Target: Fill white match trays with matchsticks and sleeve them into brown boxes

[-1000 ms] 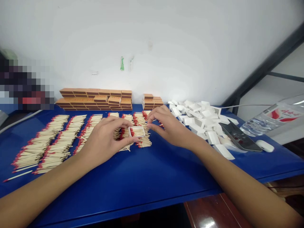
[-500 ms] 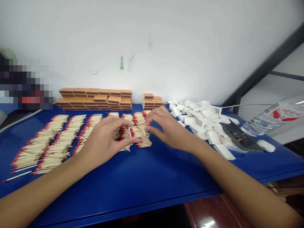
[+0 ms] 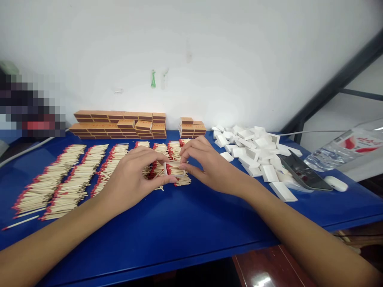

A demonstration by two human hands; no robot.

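Observation:
Near the middle of the table, my left hand (image 3: 134, 169) grips a white matchbox tray (image 3: 165, 169) by its left part, thumb in front and fingers behind. Matches (image 3: 174, 170) with red heads to the left lie inside the tray. My right hand (image 3: 206, 163) is closed at the tray's right end, thumb and fingertips drawn together there. Those fingers partly cover that end, so whether a match is also pinched is hidden. Just behind and under the tray lie rows of loose matches (image 3: 175, 149), partly covered by both hands.
More rows of matches (image 3: 67, 195) spread over the left of the blue table (image 3: 191, 227). Orange matchboxes (image 3: 119, 117) are stacked along the wall. At right lie a heap of white empty trays (image 3: 254, 145), a phone (image 3: 303, 171), a white mouse (image 3: 335, 183) and a water bottle (image 3: 338, 149).
My right hand has moved slightly left, its thumb and fingers closing onto the tray's right end. The tray in my left hand has shifted a little right and tilted.

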